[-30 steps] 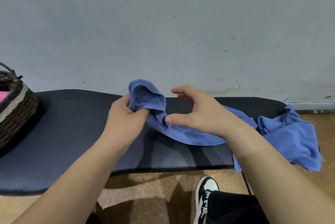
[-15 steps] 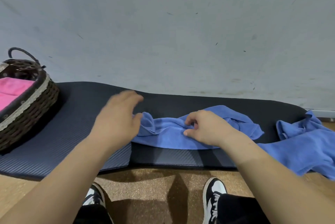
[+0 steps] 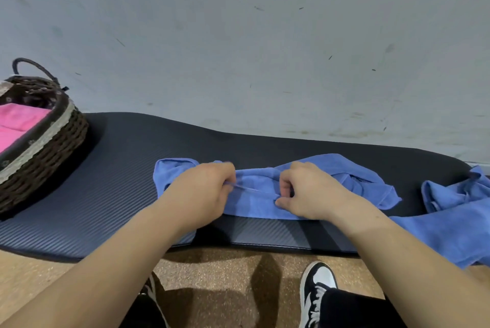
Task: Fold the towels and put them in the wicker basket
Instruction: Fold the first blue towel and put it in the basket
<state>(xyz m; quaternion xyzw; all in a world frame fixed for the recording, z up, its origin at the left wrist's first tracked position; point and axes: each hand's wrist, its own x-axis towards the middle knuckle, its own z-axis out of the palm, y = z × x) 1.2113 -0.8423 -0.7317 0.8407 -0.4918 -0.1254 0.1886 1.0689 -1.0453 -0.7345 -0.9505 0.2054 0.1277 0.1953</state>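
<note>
Now your left hand [image 3: 204, 189] and right hand [image 3: 307, 192] both pinch a raised fold of the blue towel [image 3: 254, 205], fingers [image 3: 285, 187] curled round the cloth, at the middle of the bench [image 3: 119, 181] near its front edge. A second blue towel [image 3: 456, 221] lies crumpled at the right end, hanging over the front edge. At the left end sits the wicker basket [image 3: 45, 147], a pink towel [image 3: 16, 123] inside it

Your worktop [image 3: 119, 181]: dark, ribbed padding. At its left end sits the wicker basket [image 3: 47, 157]. Mid-surface, a rumpled blue towel [image 3: 252, 203]. At the right end, a second blue towel [image 3: 456, 221] hangs over the front edge.
</note>
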